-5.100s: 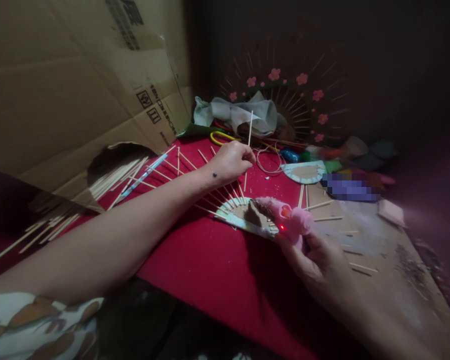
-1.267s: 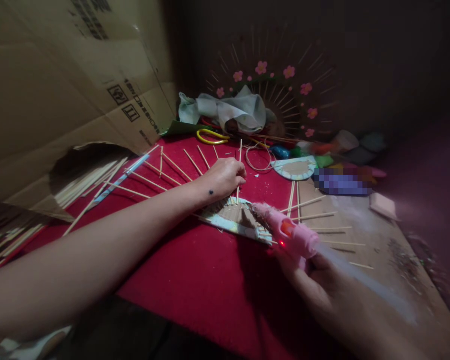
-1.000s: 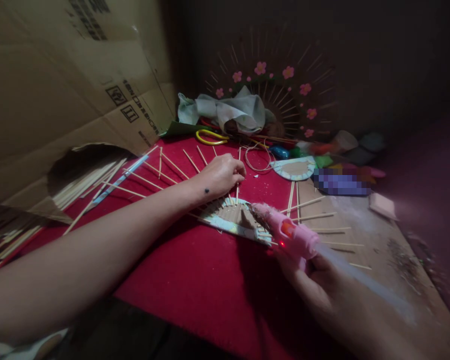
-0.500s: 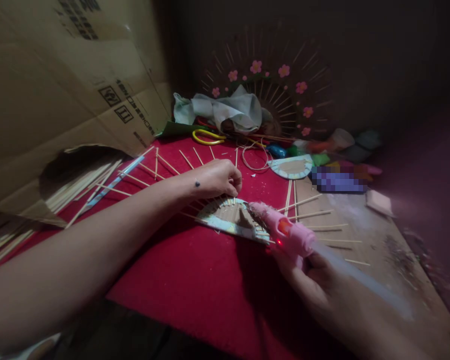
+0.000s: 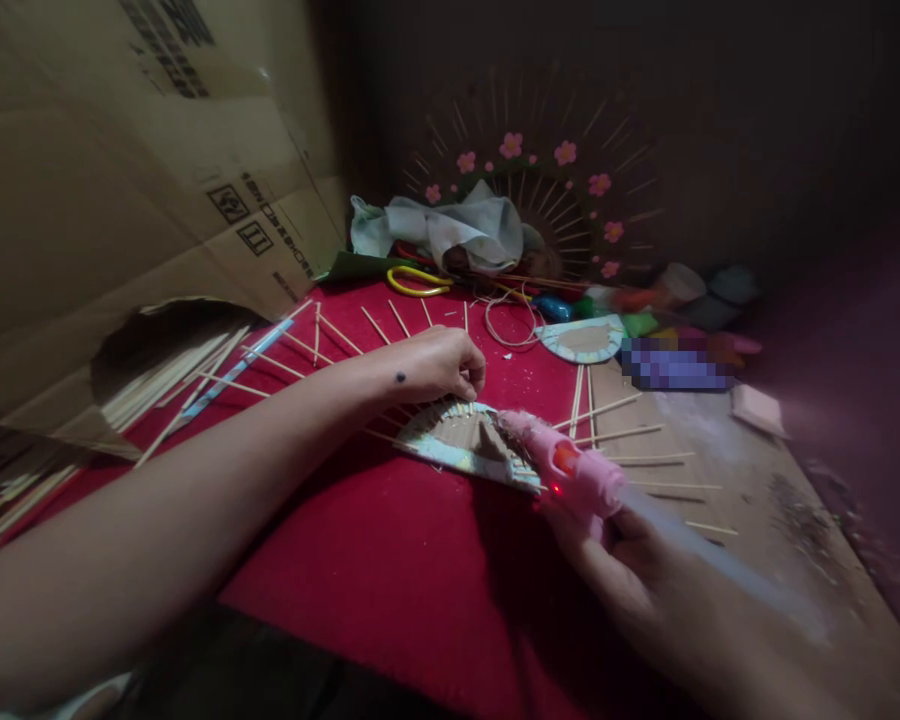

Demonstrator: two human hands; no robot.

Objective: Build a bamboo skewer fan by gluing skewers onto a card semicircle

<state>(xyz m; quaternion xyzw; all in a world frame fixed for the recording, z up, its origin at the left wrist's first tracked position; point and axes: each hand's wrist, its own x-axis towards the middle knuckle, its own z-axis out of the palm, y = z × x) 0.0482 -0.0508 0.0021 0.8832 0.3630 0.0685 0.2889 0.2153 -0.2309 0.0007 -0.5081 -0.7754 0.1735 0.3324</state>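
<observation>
While glue sets, my left hand (image 5: 439,362) pinches a stick onto the half-disc (image 5: 461,448) | right hand (image 5: 630,570) fingers wrapped on glue gun (image 5: 570,470), nozzle at half-disc

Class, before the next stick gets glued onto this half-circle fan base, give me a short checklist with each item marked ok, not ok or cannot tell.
1. Glue gun gripped in right hand: ok.
2. Gun powered, red light on: ok.
3. Nozzle over the half-circle base: ok.
4. Left hand pressing the stick at the base rim: ok.
5. Glue set under that stick: cannot tell.
6. Fingers away from the nozzle: ok.
7. Spare sticks within reach: ok.
</observation>
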